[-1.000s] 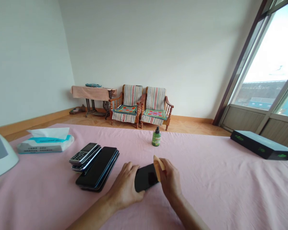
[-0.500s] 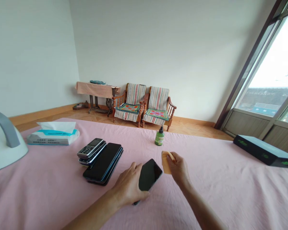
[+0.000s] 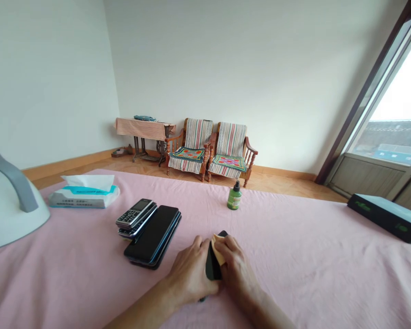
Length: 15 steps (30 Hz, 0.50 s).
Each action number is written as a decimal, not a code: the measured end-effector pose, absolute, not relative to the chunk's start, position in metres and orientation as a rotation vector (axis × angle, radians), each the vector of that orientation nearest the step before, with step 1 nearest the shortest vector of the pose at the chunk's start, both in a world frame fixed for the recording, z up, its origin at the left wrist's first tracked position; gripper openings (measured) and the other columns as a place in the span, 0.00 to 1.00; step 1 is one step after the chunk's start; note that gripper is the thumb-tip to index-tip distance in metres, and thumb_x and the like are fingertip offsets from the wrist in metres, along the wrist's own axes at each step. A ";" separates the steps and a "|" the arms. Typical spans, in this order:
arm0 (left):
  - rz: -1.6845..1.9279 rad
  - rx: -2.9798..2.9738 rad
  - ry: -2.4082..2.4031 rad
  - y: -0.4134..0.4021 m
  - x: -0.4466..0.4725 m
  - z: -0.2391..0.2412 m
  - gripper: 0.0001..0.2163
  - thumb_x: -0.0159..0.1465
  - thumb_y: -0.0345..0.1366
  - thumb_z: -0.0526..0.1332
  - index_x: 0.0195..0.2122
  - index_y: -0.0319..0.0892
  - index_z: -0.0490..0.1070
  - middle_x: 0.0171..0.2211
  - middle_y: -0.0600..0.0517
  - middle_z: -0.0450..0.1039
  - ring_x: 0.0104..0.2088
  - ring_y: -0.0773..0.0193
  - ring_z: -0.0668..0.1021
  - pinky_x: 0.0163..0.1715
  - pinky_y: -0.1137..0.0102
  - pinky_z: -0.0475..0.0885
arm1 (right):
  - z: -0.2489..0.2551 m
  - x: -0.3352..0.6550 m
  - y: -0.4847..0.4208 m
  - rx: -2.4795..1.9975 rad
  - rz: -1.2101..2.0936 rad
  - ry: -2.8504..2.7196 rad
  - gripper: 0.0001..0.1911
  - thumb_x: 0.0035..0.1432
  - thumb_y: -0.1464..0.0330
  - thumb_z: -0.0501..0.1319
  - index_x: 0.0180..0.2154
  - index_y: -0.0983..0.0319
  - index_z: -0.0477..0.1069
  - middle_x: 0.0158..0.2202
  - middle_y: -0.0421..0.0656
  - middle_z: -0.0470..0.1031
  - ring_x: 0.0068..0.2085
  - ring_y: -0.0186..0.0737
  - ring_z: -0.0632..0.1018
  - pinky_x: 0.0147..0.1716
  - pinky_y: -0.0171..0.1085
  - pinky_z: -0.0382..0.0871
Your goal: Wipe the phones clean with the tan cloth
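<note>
A black smartphone (image 3: pixel 213 266) is gripped along its left side by my left hand (image 3: pixel 192 269), thumb across the near end. My right hand (image 3: pixel 235 265) is closed on a yellow cloth (image 3: pixel 218 252) and presses it against the phone's screen. Both hands hide much of the phone. To the left lie stacked smartphones (image 3: pixel 153 235), with keypad phones (image 3: pixel 137 214) piled beside them and partly touching. Beyond my hands a green spray bottle (image 3: pixel 234 196) stands upright.
A pink cloth (image 3: pixel 294 256) covers the table. At the left are a white kettle-like appliance (image 3: pixel 13 205) with a grey handle and a tissue pack (image 3: pixel 85 194). A black box (image 3: pixel 385 217) lies at the right. Two wooden chairs (image 3: pixel 228 146) stand beyond the table.
My right hand has moved left and brought the yellow cloth from beside the phone onto its screen. My left hand still holds the phone. The whole view has shifted slightly.
</note>
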<state>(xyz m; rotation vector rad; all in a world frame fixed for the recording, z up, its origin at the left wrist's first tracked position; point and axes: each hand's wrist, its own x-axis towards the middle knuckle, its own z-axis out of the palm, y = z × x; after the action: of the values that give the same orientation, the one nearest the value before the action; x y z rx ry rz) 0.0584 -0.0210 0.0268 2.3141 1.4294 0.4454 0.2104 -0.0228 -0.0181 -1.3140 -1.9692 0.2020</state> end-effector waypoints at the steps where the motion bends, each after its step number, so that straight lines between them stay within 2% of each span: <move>1: 0.449 2.314 1.424 -0.021 0.058 0.027 0.29 0.43 0.40 0.67 0.49 0.49 0.65 0.43 0.50 0.68 0.40 0.52 0.77 0.37 0.65 0.71 | -0.019 0.211 -0.023 -1.291 0.220 -1.979 0.22 0.44 0.87 0.50 0.34 0.60 0.72 0.37 0.44 0.69 0.39 0.39 0.71 0.38 0.33 0.65; 7: 0.424 2.331 1.459 -0.019 0.058 0.025 0.33 0.43 0.46 0.68 0.51 0.49 0.64 0.43 0.49 0.68 0.41 0.49 0.76 0.39 0.62 0.71 | -0.021 0.224 -0.008 -1.370 0.148 -1.838 0.22 0.48 0.86 0.48 0.35 0.61 0.73 0.33 0.44 0.67 0.35 0.38 0.70 0.36 0.32 0.66; 12: 0.433 2.316 1.426 -0.020 0.059 0.026 0.27 0.46 0.42 0.65 0.49 0.49 0.64 0.43 0.50 0.68 0.39 0.53 0.77 0.36 0.66 0.71 | -0.018 0.212 -0.022 -1.295 0.213 -1.921 0.20 0.46 0.84 0.51 0.34 0.59 0.73 0.35 0.43 0.69 0.36 0.37 0.71 0.35 0.31 0.66; 15: 0.418 2.331 1.447 -0.021 0.060 0.026 0.28 0.45 0.43 0.66 0.49 0.48 0.64 0.43 0.49 0.67 0.40 0.51 0.77 0.37 0.64 0.71 | -0.015 0.213 -0.020 -1.343 0.221 -1.871 0.19 0.49 0.84 0.50 0.33 0.61 0.73 0.33 0.43 0.68 0.34 0.37 0.71 0.34 0.32 0.66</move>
<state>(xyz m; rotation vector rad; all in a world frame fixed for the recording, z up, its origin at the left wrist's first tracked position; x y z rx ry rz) 0.0595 -0.0209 0.0263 2.3306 1.4470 0.4180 0.2126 -0.0203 -0.0150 -1.3426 -1.8711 0.2209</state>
